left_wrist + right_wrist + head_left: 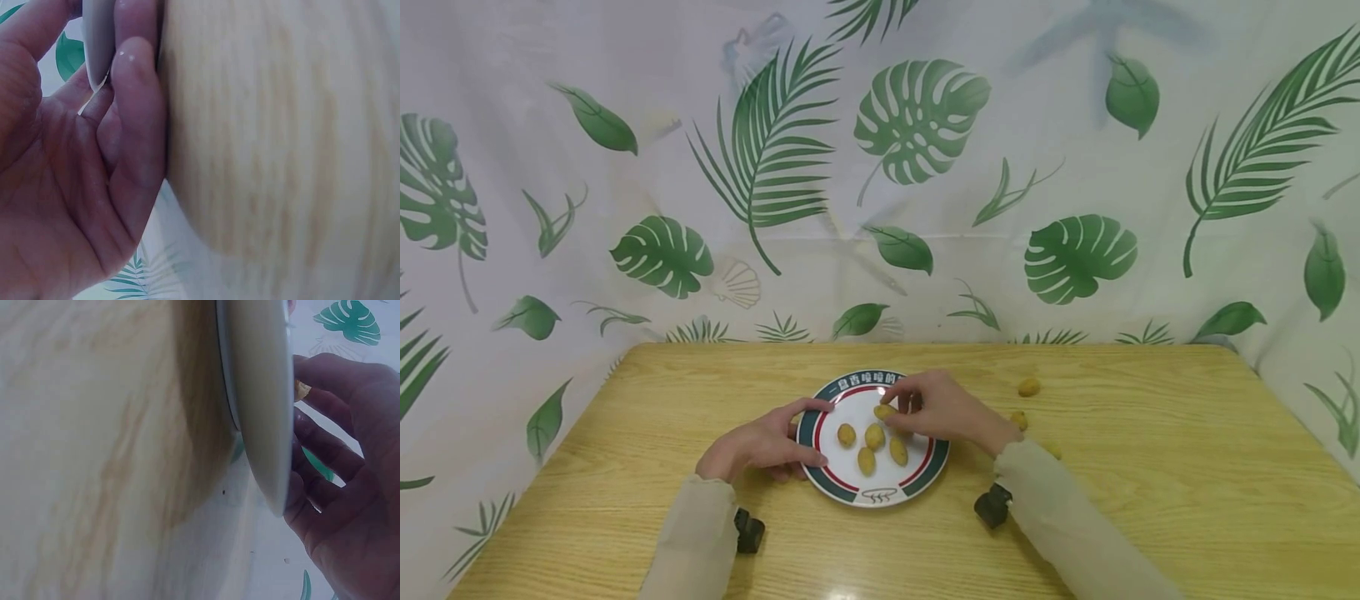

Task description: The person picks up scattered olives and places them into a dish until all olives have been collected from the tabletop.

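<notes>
In the head view a round white plate (842, 477) with a dark green rim band and a red ring rests on the table. My left hand (767, 439) grips its left rim, some fingers curled underneath; the plate edge (99, 44) shows between thumb and fingers in the left wrist view. Over the plate's upper right part, my right hand (942, 407) pinches a small yellow oval fruit (885, 412) between thumb and fingertips. Several like it, such as one fruit (867, 461), lie on the plate. Their exact kind is unclear. The plate hides part of the right fingertips in the right wrist view.
On the wooden table (1150, 467), right of the plate, lie a yellow fruit (1028, 387), a second fruit (1019, 420) by the right wrist and a third fruit (1052, 450), partly hidden by the sleeve. A leaf-patterned curtain (970, 267) hangs behind the table.
</notes>
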A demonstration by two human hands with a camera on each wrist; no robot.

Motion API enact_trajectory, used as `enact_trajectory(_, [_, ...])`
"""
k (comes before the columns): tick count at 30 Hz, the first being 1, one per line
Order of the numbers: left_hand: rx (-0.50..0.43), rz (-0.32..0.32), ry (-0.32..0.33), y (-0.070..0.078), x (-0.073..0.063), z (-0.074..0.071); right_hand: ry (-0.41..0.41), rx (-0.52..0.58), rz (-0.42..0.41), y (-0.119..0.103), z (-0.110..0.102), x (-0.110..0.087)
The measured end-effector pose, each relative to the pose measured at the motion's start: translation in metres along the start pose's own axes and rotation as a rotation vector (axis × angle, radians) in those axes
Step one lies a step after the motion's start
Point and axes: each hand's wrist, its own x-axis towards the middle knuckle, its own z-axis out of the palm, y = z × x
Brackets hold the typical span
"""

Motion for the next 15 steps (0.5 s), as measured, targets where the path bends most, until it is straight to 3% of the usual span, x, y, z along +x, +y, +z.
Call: enact_trajectory(15, [-0.015,0.028,-0.019,-0.0003,-0.0015,-0.0005,-0.024,-0.017,-0.011,0.0022,0.0031,0.0014])
